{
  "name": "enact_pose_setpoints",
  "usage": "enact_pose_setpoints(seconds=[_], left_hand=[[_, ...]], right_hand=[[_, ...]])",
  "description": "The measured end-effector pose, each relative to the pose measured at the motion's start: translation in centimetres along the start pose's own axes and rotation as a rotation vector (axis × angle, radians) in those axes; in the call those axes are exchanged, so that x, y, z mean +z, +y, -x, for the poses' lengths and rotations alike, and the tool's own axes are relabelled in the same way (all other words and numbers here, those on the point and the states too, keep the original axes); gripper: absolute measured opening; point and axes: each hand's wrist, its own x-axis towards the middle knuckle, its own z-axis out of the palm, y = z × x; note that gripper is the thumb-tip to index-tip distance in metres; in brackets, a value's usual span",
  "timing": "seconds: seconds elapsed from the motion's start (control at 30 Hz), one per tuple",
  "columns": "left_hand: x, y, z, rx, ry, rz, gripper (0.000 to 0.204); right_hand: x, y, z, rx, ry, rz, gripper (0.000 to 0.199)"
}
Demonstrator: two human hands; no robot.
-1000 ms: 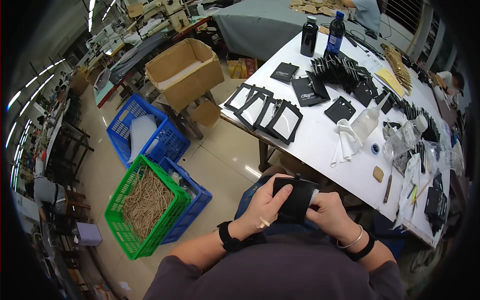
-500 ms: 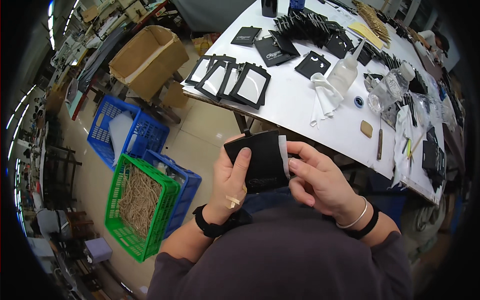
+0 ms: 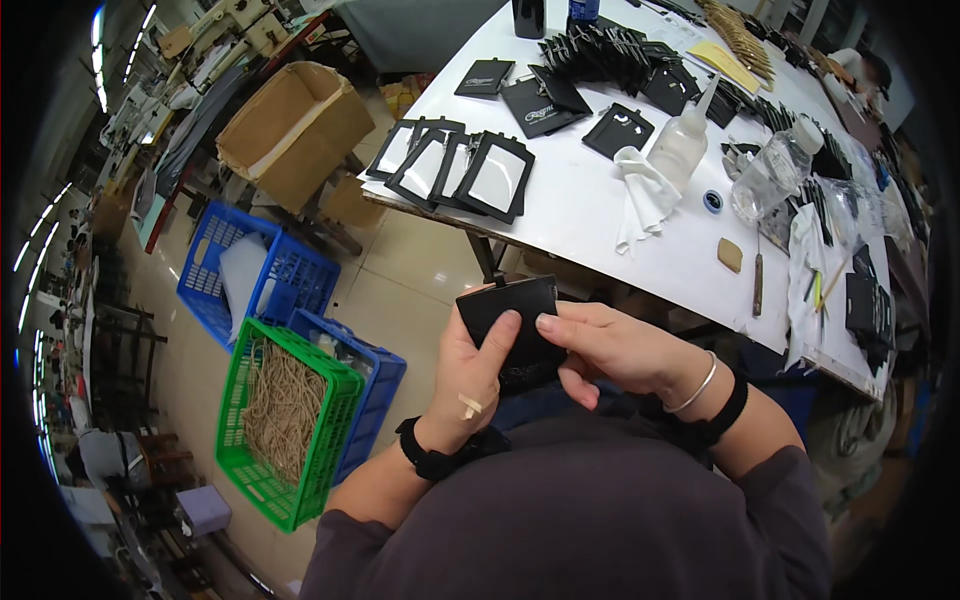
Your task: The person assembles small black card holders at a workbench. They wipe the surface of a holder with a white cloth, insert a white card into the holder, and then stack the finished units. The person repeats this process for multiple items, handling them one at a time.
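In front of my body, both hands hold a flat black badge holder [image 3: 530, 345] with a short strap loop at its top edge. My left hand [image 3: 465, 375] grips its left side, thumb lying across the face. My right hand [image 3: 625, 350] pinches the right edge, thumb on the face and fingers curled, some of them hidden behind. Faint lettering shows low on the holder. On the near left corner of the white table [image 3: 590, 235], several black badge holders with clear windows [image 3: 497, 178] overlap in a row.
A nozzle bottle [image 3: 680, 150] stands by a white cloth [image 3: 640, 212]; a clear bottle [image 3: 770, 182], beige pad [image 3: 729, 255] and wooden-handled tool [image 3: 757, 285] lie rightward. More black holders [image 3: 600, 60] are piled behind. Left on the floor are a green crate [image 3: 345, 385], blue crates [image 3: 315, 270] and a cardboard box [image 3: 300, 140].
The pale sheet that stuck out at the holder's right edge no longer shows. My right hand has moved left, its thumb now on the holder's face. The view has shifted slightly.
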Motion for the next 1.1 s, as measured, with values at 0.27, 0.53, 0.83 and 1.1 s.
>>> enact_pose_setpoints(seconds=[0.27,0.53,0.83,1.1], left_hand=[[-0.2,0.2,-1.3,0.026,0.097,0.207,0.023],[-0.8,-1.0,-1.8,-0.055,0.111,0.123,0.029],[-1.7,-1.6,-2.6,-0.241,0.04,0.263,0.03],[-2.4,-0.7,-2.2,-0.448,-0.055,0.347,0.03]], right_hand=[[0.9,1.2,0.8,-0.455,0.556,0.871,0.033],[-0.2,2.0,-0.7,-0.306,0.478,0.737,0.026],[-3.0,4.4,-1.8,-0.106,0.511,0.405,0.035],[-3.3,5.1,-1.6,-0.103,0.411,0.203,0.024]])
